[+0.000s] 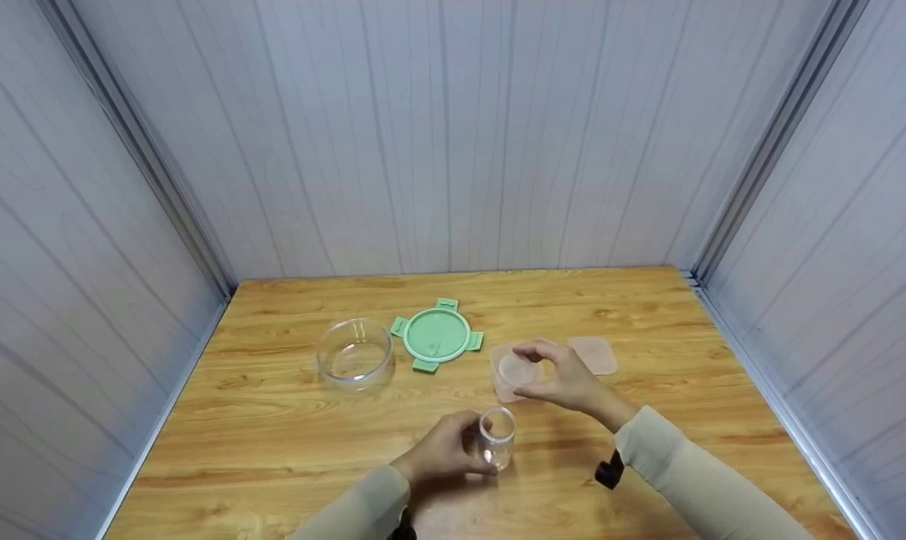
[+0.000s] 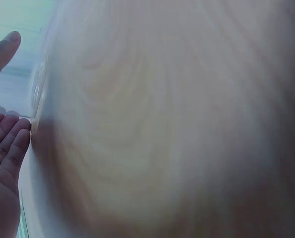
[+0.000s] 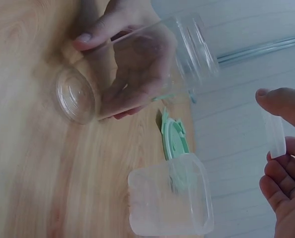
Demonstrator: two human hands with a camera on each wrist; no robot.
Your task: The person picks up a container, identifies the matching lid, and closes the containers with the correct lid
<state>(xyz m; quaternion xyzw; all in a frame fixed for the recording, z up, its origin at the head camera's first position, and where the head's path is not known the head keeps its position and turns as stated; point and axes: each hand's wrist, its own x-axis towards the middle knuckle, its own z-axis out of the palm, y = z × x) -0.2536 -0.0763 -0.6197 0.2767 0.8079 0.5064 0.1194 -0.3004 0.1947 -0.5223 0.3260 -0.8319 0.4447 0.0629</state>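
Note:
A clear, open-topped jar (image 1: 498,448) stands on the wooden table near its front. My left hand (image 1: 444,448) holds it from the left, thumb and fingers curved about its side; the right wrist view shows this hand through the jar wall (image 3: 184,52). Further back, my right hand (image 1: 565,376) pinches a round whitish lid (image 3: 275,136) by its edge between thumb and fingers. That lid is up in the air, apart from the jar. Below it sits a translucent square container (image 3: 170,198), partly covered in the head view by the right hand.
A round glass bowl (image 1: 356,379) stands at the left. Beside it lies a green round lid (image 1: 436,335) with its side flaps spread. A translucent square lid (image 1: 594,355) lies behind the right hand. Pale panels (image 1: 468,150) enclose the table at the back and sides.

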